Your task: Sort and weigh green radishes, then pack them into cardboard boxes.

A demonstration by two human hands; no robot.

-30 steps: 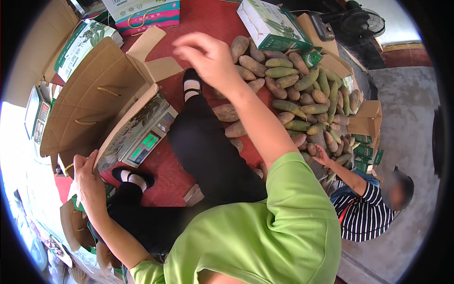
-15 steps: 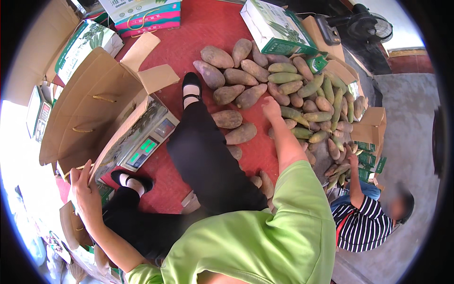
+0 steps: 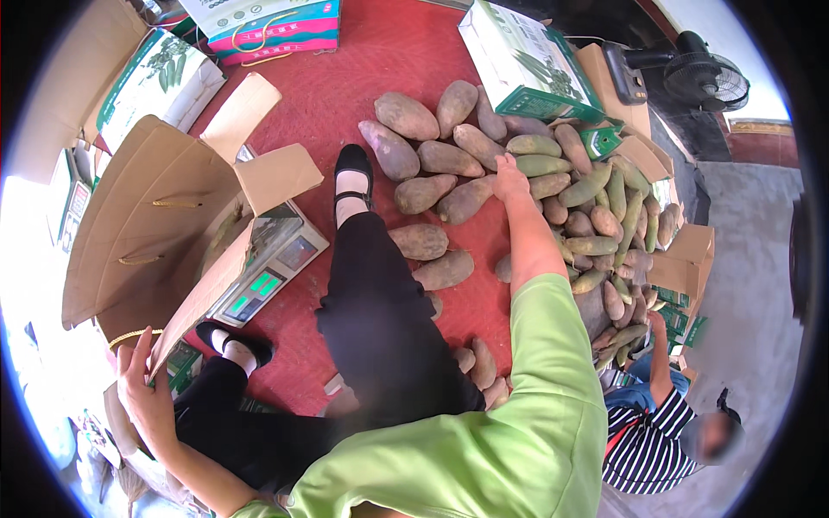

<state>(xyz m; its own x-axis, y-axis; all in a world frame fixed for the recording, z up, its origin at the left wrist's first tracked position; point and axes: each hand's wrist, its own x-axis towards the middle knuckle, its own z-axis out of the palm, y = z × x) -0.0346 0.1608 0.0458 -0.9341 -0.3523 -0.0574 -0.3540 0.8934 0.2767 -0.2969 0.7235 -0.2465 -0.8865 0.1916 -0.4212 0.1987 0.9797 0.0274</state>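
My right hand (image 3: 510, 180) reaches out over a heap of brown and green oblong fruits (image 3: 553, 186) on the red floor and rests on one of them; whether the fingers close around it I cannot tell. My left hand (image 3: 142, 384) grips the lower flap of an open cardboard box (image 3: 164, 233) that stands on a weighing scale (image 3: 272, 272). My legs in black trousers and black shoes (image 3: 352, 164) stretch out between the box and the fruits.
Printed cartons stand at the back: a green and white one (image 3: 527, 60) and a pink and teal one (image 3: 263, 26). A person in a striped shirt (image 3: 652, 440) crouches at the lower right beside the heap. A floor fan (image 3: 704, 78) stands at the far right.
My right arm has come down from high in the air and stretched to the fruit heap. My left hand has stayed on the box flap.
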